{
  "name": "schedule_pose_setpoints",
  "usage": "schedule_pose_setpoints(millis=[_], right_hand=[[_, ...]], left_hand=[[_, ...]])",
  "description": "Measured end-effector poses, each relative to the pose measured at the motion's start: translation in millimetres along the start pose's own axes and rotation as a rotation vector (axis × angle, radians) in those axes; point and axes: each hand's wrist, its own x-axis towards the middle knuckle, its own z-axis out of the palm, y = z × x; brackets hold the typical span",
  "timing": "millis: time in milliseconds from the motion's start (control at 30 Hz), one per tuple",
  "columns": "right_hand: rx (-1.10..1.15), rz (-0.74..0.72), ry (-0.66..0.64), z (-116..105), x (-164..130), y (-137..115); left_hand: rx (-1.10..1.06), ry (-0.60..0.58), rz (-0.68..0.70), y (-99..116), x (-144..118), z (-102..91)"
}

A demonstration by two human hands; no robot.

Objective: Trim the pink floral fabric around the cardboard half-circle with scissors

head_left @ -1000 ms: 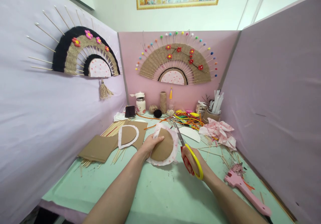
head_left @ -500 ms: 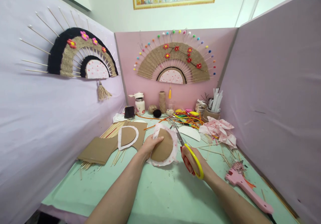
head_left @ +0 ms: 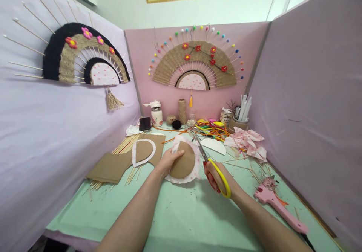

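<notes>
Trimming step: L hand (head_left: pixel 167 160) pinches brown cardboard half-disc w/ pink-dotted white fabric border (head_left: pixel 183 164). R hand (head_left: pixel 219 176) closed in yellow-handled scissors (head_left: pixel 210 163), blades at fabric edge just right of grip. Next, prob.: rotate disc, keep cut close to cardboard.

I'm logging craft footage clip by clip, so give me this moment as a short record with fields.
left hand: holds cardboard half-disc backed with dotted fabric
right hand: grips scissors, blades at the fabric's right edge
table: green cover
left of work: second half-disc, skewers
right of work: pink glue gun, fabric scraps
walls: two woven fans
</notes>
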Motion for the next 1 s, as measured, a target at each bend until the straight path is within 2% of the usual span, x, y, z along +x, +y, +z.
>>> schedule_pose_setpoints(millis=[367, 533, 700, 1000], right_hand=[[-0.005, 0.006, -0.031, -1.5, 1.1, 1.4], [-0.024, -0.061, -0.052, -2.0, 3.7, 10.2], [-0.077, -0.171, -0.020, -2.4, 7.0, 19.4], [-0.183, -0.234, -0.020, -3.0, 5.7, 12.9]], left_hand=[[0.011, 0.005, 0.005, 1.9, -0.8, 1.5], [0.015, 0.017, -0.011, 5.3, -2.8, 4.5], [0.024, 0.036, -0.014, 6.8, -3.0, 5.4], [0.007, 0.044, -0.015, 7.6, -4.5, 7.7]])
